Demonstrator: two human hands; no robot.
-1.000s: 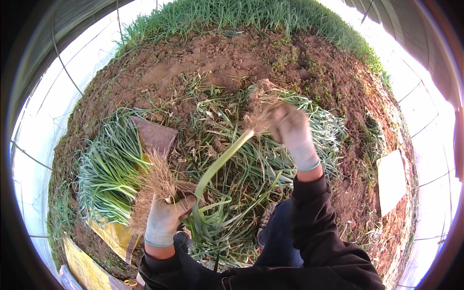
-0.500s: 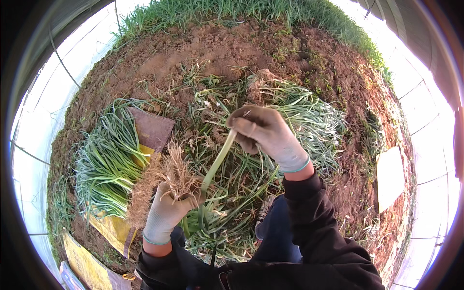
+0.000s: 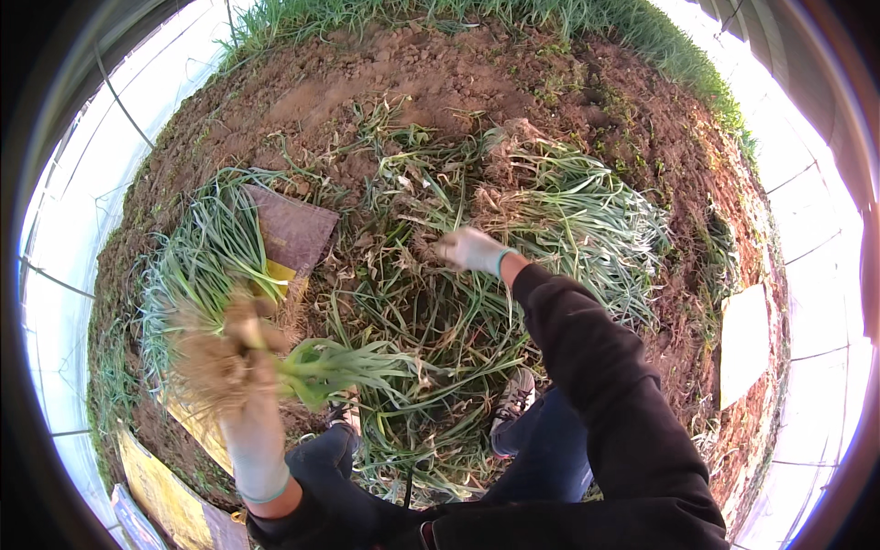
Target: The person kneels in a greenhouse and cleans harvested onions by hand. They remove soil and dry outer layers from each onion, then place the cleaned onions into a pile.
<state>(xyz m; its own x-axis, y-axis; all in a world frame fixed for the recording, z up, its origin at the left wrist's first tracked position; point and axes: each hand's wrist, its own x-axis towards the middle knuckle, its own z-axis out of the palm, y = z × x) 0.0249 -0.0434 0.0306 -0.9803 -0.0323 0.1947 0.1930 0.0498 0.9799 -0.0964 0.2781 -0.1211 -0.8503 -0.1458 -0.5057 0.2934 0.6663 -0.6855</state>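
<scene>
In my left hand [image 3: 252, 390], gloved and smeared by motion, is a bunch of green onions [image 3: 316, 368]. Its brown roots spread to the left and its green leaves point right. The hand is over the near end of a pile of green onions [image 3: 215, 243] on the left. My right hand [image 3: 472, 249], in a pale glove soiled at the fingers, is over loose leaf trimmings [image 3: 426, 321] in the middle. Its fingers are blurred and partly hidden. Just beyond it, to the right, lies a second heap of green onions [image 3: 591, 211] with tangled roots.
A brown and yellow sheet [image 3: 291, 229] lies beside the left pile. More yellow sheeting [image 3: 165, 486] is at the lower left, and a pale board [image 3: 744, 346] at the right. Standing green plants [image 3: 440, 14] line the far edge of the soil. My shoes [image 3: 513, 399] are amid trimmings.
My left hand has swung left toward the left pile with the bunch. My right hand has moved away from it, and the pale leaf strip it was pulling no longer shows.
</scene>
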